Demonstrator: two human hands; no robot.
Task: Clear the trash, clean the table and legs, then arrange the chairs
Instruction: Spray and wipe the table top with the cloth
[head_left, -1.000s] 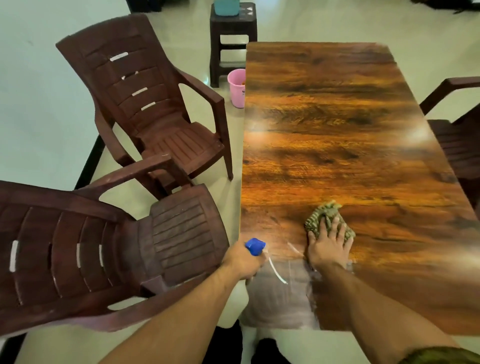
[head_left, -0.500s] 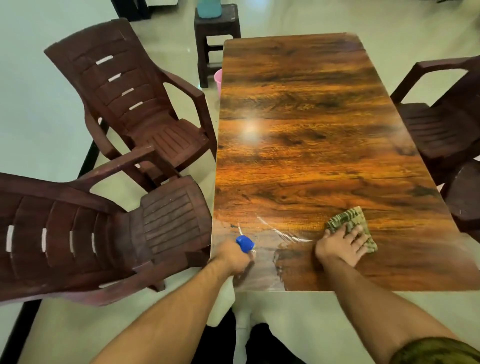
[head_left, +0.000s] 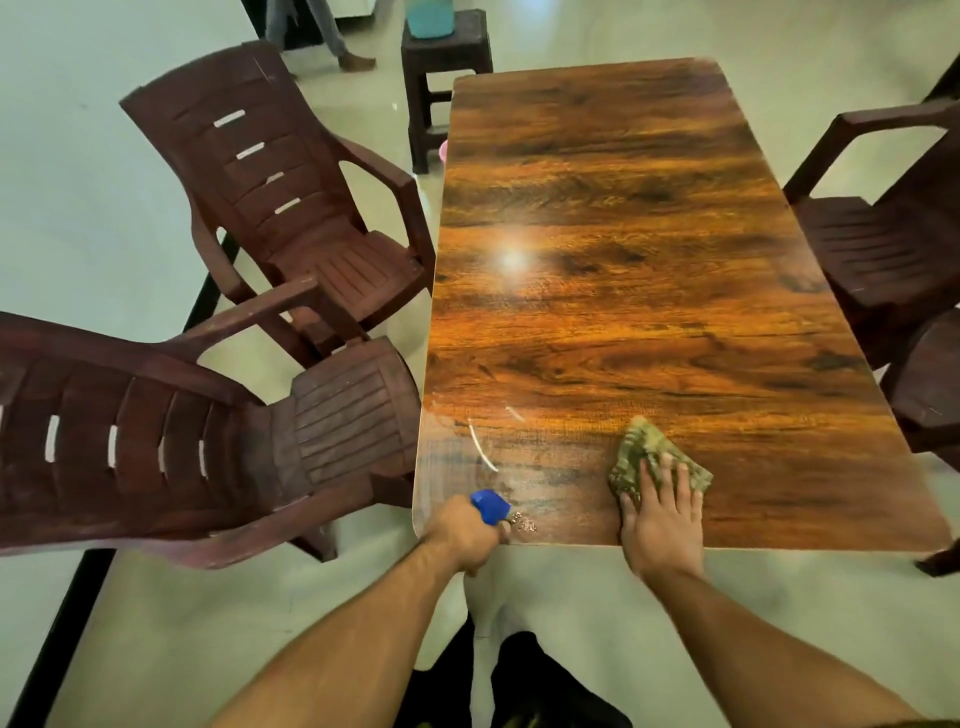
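Observation:
A glossy wood-grain table (head_left: 623, 260) stretches away from me. My right hand (head_left: 660, 512) lies flat near the table's front edge, pressing down a green patterned cloth (head_left: 641, 452). My left hand (head_left: 465, 532) is closed around a spray bottle with a blue nozzle (head_left: 491, 505) at the front left corner; the bottle's body is hidden by the hand. A few small crumbs (head_left: 524, 524) lie just right of the nozzle. Wet streaks (head_left: 483, 449) shine on the near left part of the top.
Two dark red plastic chairs stand left of the table, one near (head_left: 182, 452) and one farther (head_left: 291, 208). More chairs (head_left: 883, 244) sit at the right. A brown stool (head_left: 447, 57) with a teal container (head_left: 428, 18) stands beyond the far corner, next to a pink bucket (head_left: 442, 151). A person's legs (head_left: 332, 36) show far back.
My right hand slid the cloth rightward along the front of the table, then drew it slightly back toward me. The left hand with the spray bottle stayed at the front left corner.

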